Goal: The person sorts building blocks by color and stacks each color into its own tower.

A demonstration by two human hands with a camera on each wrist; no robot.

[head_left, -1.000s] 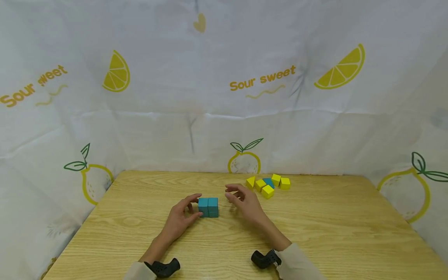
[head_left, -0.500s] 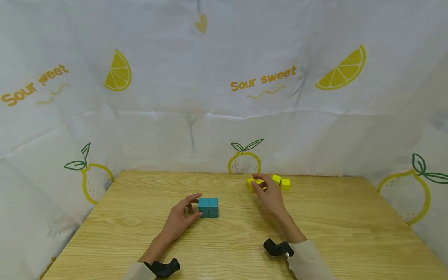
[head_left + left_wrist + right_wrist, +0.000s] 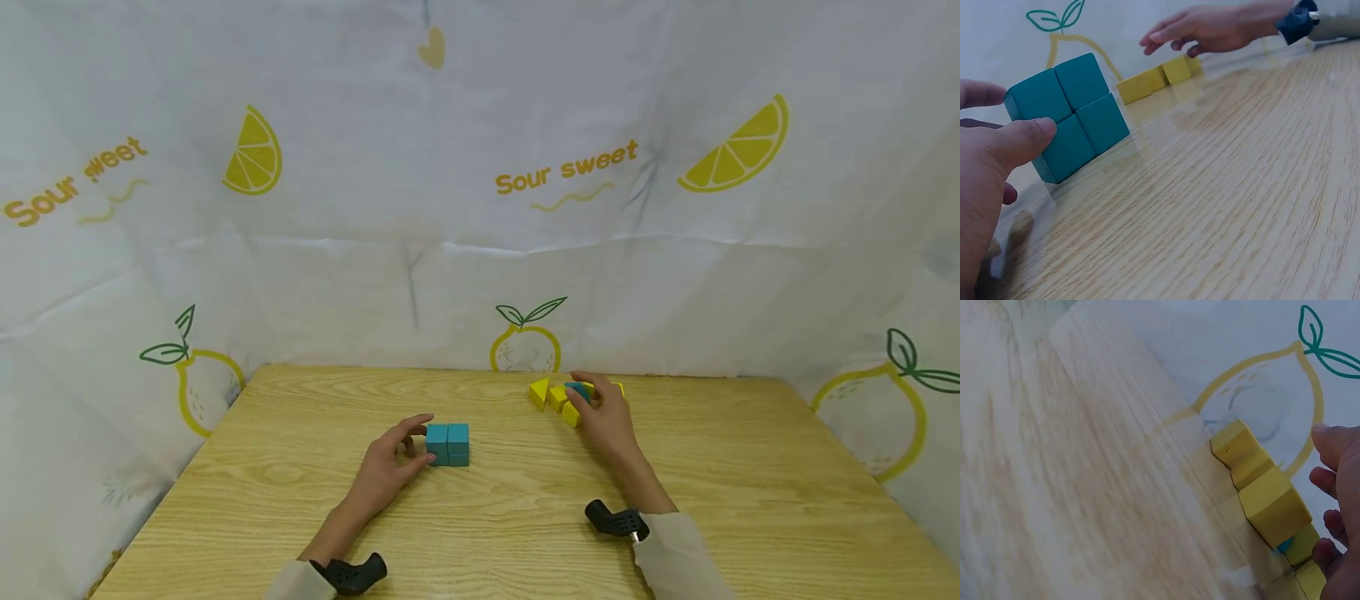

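Several teal cubes (image 3: 447,445) stand as a two-by-two stack at the middle of the table. My left hand (image 3: 384,468) holds the stack's left side, the thumb on the front face and a finger behind, as the left wrist view shows with the teal stack (image 3: 1067,115). My right hand (image 3: 611,423) is raised over the group at the back, fingers loosely bent and nothing in them. Under and beside it lie a teal block (image 3: 577,389), a yellow triangular block (image 3: 538,394) and several yellow cubes (image 3: 1275,503), partly hidden by the hand in the head view.
The wooden table (image 3: 480,533) ends at the back against a white curtain (image 3: 375,283) printed with lemons, which also hangs at both sides. Black cameras sit on the left wrist (image 3: 351,575) and the right wrist (image 3: 617,520).
My right hand has moved right and away from me, from beside the teal stack to over the yellow blocks. The left hand and the stack have stayed in place.
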